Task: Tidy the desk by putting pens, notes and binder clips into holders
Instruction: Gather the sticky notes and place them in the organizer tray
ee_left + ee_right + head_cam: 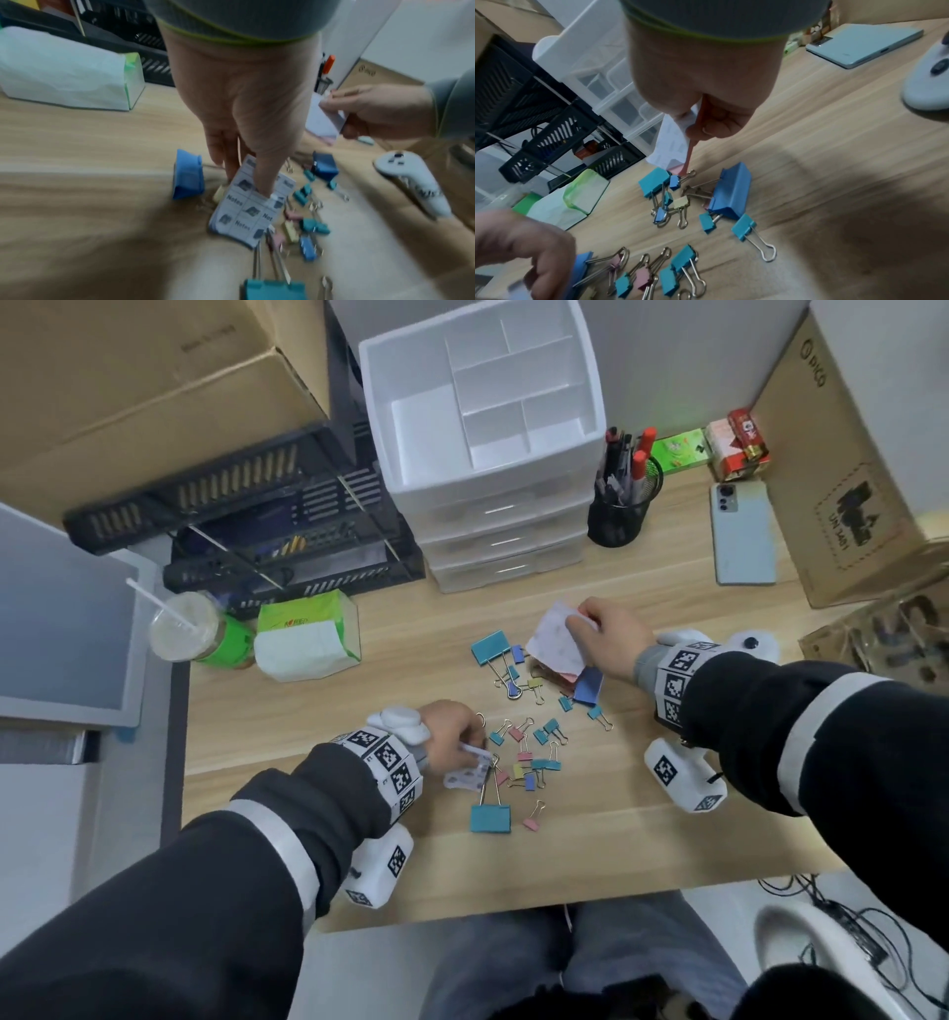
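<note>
At centre frame, the left hand (452, 731) pinches a printed notes pad (253, 205) low on the worktop (642, 814) among scattered binder clips (529, 752). The right hand (608, 634) pinches loose paper notes (557, 639) just above. The paper looks light and floppy, so it is probably best gripped by an edge.

The counter (642, 793) is pale matt wood-grain. Binder clips (524, 757) have painted bodies and shiny wire handles. The printed notes (253, 209) look matt paper.

Wooden desk (590, 814) with scattered binder clips (529, 752), phone (743, 534), tissue pack (308, 636)
</note>
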Tool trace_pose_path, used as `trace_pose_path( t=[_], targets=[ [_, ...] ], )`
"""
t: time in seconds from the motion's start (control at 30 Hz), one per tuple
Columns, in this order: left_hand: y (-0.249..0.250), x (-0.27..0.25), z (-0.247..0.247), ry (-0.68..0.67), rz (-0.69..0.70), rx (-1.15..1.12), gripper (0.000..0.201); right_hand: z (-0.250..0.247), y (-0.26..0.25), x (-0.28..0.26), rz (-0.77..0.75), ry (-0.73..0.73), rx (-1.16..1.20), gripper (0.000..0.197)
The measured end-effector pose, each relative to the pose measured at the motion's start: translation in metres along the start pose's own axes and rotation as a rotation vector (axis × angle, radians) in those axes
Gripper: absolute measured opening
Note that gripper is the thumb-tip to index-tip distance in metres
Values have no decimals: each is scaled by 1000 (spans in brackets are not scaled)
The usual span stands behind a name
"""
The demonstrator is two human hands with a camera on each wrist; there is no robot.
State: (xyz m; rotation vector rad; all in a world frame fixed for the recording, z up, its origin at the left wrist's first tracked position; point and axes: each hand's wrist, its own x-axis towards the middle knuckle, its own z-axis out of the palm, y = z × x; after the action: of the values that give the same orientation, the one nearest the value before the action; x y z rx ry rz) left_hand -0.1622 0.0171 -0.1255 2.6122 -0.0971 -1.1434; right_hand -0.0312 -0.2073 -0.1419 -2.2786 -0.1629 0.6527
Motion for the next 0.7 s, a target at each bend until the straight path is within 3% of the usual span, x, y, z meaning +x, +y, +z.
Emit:
trace_pose_path(
  t=[0.2, 0.4, 0.57, 0.7],
  targets=[
    [13, -16, -51, 88, 85, -239, 12, -11, -32, -9, -37, -309, -84, 9],
    [23, -10, -89, 295, 67, -482, 18, -14, -62, -10, -75, -556, -111, 26],
    [25, 0, -104, 442, -38, -498, 46, -24, -74, -4, -48, -613, 11, 35],
    [28, 4, -111, 389, -26, -361, 28, -31, -75, 1, -13, -647, 83, 39]
  ],
)
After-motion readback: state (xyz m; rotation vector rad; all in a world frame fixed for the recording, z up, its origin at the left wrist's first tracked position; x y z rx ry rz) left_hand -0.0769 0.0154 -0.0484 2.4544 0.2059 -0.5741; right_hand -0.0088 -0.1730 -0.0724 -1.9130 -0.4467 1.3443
